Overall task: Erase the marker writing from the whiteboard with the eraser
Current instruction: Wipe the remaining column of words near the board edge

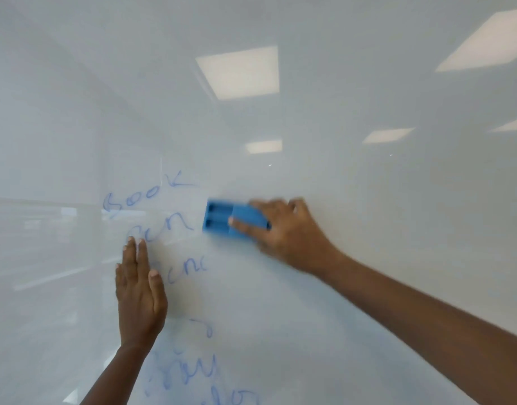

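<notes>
A glossy whiteboard (353, 200) fills the view. Blue marker writing (147, 197) runs down its left-centre in several lines, starting with "Book" at the top. My right hand (286, 229) grips a blue eraser (222, 219) and presses it flat on the board, just right of the second line of writing. My left hand (139, 290) lies flat on the board with fingers straight, covering the start of the second and third lines. Lower lines of writing (190, 372) continue to the bottom edge.
The board reflects ceiling light panels (239, 73) and a room interior. The board surface right of the eraser bears no writing.
</notes>
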